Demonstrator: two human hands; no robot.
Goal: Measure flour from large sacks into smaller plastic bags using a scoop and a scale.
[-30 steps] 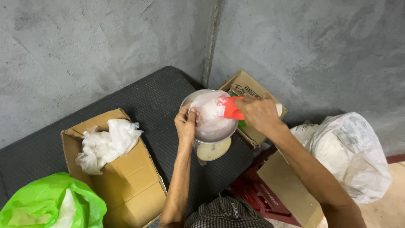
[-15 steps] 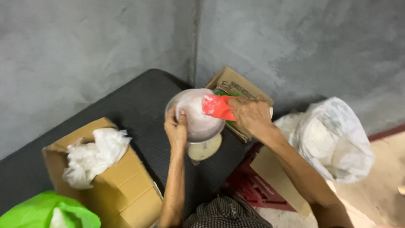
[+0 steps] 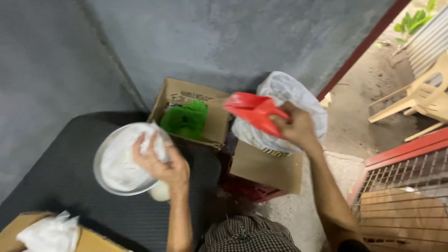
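Red plastic scoop [image 3: 255, 112] sits in the right hand [image 3: 295, 127], raised in the air above the big white plastic sack [image 3: 289, 112]; its handle end is gripped in clenched fingers [image 3: 283, 122] while the wide mouth points toward ten o'clock. At nine o'clock from the scoop, well apart from it, the left hand [image 3: 161, 161] rests on the round metal bowl [image 3: 122, 161], with its fingers curled around a thin white plastic bag [image 3: 140, 151] and pinching it against the bowl's right rim. The bowl looks whitish inside; what fills it cannot be told through the blur. It stands on a pale round base [image 3: 160, 191] that peeks out at its five o'clock edge, and that base stands on the counter [image 3: 60, 186], which is covered by a black ribbed mat.

At one o'clock from the bowl, an open cardboard box [image 3: 186, 95] holds something green [image 3: 185, 119]. The white sack stands just to the right of this box, and a flat piece of cardboard [image 3: 266, 168] leans below the sack, over a red crate [image 3: 247, 190]. In the lower left corner another cardboard box [image 3: 88, 242] shows a heap of crumpled white plastic [image 3: 49, 233]. At three o'clock, well away on the bare ground, stands a cream plastic chair [image 3: 415, 100], and a red wire-mesh frame [image 3: 401, 172] fills the lower right.
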